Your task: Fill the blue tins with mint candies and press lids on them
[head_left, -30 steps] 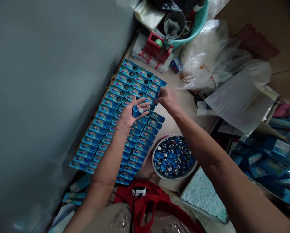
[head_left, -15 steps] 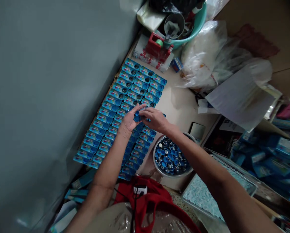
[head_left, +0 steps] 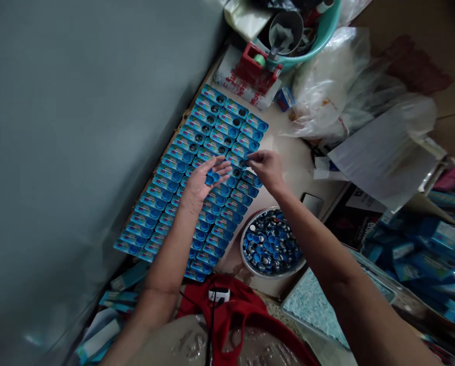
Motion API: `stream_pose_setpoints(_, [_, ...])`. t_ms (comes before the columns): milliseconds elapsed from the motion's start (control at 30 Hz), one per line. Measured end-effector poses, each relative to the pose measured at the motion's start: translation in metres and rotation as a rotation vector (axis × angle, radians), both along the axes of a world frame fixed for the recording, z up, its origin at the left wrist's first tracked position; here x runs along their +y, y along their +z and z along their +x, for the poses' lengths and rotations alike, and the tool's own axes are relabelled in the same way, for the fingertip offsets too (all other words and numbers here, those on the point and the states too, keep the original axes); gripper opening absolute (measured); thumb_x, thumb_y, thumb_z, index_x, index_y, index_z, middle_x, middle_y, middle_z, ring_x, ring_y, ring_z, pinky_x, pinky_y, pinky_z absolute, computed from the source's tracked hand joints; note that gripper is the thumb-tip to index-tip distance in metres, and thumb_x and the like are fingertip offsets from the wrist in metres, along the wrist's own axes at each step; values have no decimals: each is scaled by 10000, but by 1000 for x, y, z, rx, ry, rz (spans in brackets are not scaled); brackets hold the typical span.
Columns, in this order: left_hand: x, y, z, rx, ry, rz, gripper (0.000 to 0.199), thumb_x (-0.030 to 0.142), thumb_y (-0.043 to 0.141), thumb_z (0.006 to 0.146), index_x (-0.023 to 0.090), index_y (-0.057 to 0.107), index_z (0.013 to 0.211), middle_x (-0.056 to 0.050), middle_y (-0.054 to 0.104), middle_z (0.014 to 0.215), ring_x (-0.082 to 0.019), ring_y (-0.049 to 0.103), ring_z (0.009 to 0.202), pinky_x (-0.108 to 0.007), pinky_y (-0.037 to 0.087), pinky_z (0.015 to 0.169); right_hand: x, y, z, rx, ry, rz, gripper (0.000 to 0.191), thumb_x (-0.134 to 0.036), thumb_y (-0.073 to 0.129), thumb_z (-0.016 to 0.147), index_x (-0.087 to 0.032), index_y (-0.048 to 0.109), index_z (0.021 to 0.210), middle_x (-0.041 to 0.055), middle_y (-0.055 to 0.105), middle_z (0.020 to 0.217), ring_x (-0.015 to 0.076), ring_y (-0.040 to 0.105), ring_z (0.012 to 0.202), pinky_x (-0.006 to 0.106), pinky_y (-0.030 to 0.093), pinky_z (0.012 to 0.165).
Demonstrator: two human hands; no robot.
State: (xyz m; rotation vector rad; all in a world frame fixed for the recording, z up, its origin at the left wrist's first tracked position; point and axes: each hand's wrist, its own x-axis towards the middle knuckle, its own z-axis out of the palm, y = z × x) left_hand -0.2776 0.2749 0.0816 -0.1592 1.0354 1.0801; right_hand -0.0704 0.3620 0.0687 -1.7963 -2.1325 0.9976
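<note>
Several small round blue caps [head_left: 212, 177] rest in the upturned palm of my left hand [head_left: 204, 180], whose fingers are loosely spread. My right hand [head_left: 264, 168] is pinched on a small blue cap, largely hidden by the fingertips, over the right-hand row of flat blue packs [head_left: 214, 233]. These packs lie in slanting rows beneath both hands, each with a printed label and a round spot at one end. Some spots look dark, others blue. A round metal bowl [head_left: 243, 256] of loose blue and silvery caps stands beside my right forearm.
A grey wall [head_left: 78, 101] borders the rows on the left. Beyond them are a red tape dispenser [head_left: 250, 66], a green basin [head_left: 331, 30] and plastic bags [head_left: 330, 81]. To the right are a phone [head_left: 311, 203], a white sheet [head_left: 387, 152] and a tray of pale blue bits [head_left: 311, 305].
My right hand has moved away from my left palm, to the right, over the packs with a cap in its fingertips. My left hand's fingers have spread, showing the caps. The view has shifted slightly.
</note>
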Motion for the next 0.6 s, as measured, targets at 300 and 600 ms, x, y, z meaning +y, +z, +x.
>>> stream_pose_setpoints(300, [11,0,-16,-43,56,78,393,494,602,1153,179,808,1266,-139,841,1271,-313,768,1343,-418,640,1141,38,5,-23,-365,41,-137,190,-274,901,761,-227,722,808,28,747,863,207,638,815,326,417,703])
stream_pose_setpoints(600, [1,11,4,-84,139,40,581,555,395,1208,139,748,1408,-168,842,1269,-306,769,1344,-439,620,1167,0,27,-33,-210,57,0,124,-225,785,865,-251,746,980,38,757,922,241,674,867,334,445,743])
